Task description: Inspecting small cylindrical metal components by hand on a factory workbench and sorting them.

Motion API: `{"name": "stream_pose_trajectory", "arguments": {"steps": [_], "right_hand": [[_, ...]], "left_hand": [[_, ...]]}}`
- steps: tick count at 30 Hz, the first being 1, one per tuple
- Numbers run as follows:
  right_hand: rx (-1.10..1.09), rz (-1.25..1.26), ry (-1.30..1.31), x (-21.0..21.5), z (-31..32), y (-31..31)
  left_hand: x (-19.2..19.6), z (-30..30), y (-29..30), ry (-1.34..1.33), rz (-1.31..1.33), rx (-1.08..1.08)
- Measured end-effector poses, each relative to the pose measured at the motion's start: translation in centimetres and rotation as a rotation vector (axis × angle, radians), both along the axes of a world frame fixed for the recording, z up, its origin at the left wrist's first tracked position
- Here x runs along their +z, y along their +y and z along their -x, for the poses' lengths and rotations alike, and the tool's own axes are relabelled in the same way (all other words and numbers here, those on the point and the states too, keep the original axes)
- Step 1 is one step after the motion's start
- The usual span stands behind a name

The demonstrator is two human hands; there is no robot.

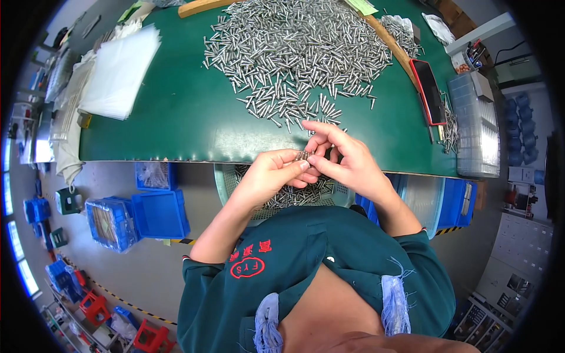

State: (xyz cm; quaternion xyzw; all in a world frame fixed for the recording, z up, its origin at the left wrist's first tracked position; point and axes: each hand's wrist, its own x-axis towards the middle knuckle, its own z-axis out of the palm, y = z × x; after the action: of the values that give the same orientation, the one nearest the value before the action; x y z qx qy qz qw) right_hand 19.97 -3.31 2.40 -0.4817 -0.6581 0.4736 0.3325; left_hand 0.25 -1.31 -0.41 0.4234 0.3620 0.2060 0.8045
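Both hands meet above the front edge of the green table. My left hand [275, 172] is closed on several small metal pins [303, 156], held side by side near the fingertips. Thumb and fingers of my right hand [343, 156] pinch at the same pins, with its index finger stretched toward the table. Beyond the hands lies a large heap of silvery metal pins [300, 50], thinning out into loose ones toward me. Below my hands, a light green basket [225, 185] holds more such pins, partly hidden by my hands and forearms.
Wooden strips [393, 44] border the heap. A red-framed phone-like device [428, 91] and clear plastic boxes [474, 126] stand at the right. White plastic sheets [120, 73] lie at the left of the table [176, 126]. Blue bins [159, 213] stand on the floor below.
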Motion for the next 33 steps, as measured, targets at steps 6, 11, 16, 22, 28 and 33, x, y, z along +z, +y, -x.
{"name": "stream_pose_trajectory", "arguments": {"steps": [6,11,16,22,28,33], "right_hand": [[0.002,0.053,0.03,-0.08,-0.09,0.17],[0.009,0.072,0.039,-0.13,-0.13,0.29],[-0.006,0.077,0.023,-0.11,-0.07,0.29],[-0.008,-0.014,-0.027,-0.18,-0.02,0.34],[-0.07,-0.07,-0.051,-0.29,0.3,0.29],[-0.072,-0.145,-0.047,-0.6,0.35,0.27]], "left_hand": [[-0.01,0.01,0.16,-0.07,0.093,0.019],[-0.02,0.02,0.28,-0.067,0.103,0.012],[-0.01,-0.14,0.27,0.015,0.02,0.017],[0.0,-0.17,0.26,0.062,-0.062,0.008],[0.42,-0.15,0.47,0.032,-0.02,0.015],[0.56,-0.18,0.47,0.016,-0.009,0.023]]}}
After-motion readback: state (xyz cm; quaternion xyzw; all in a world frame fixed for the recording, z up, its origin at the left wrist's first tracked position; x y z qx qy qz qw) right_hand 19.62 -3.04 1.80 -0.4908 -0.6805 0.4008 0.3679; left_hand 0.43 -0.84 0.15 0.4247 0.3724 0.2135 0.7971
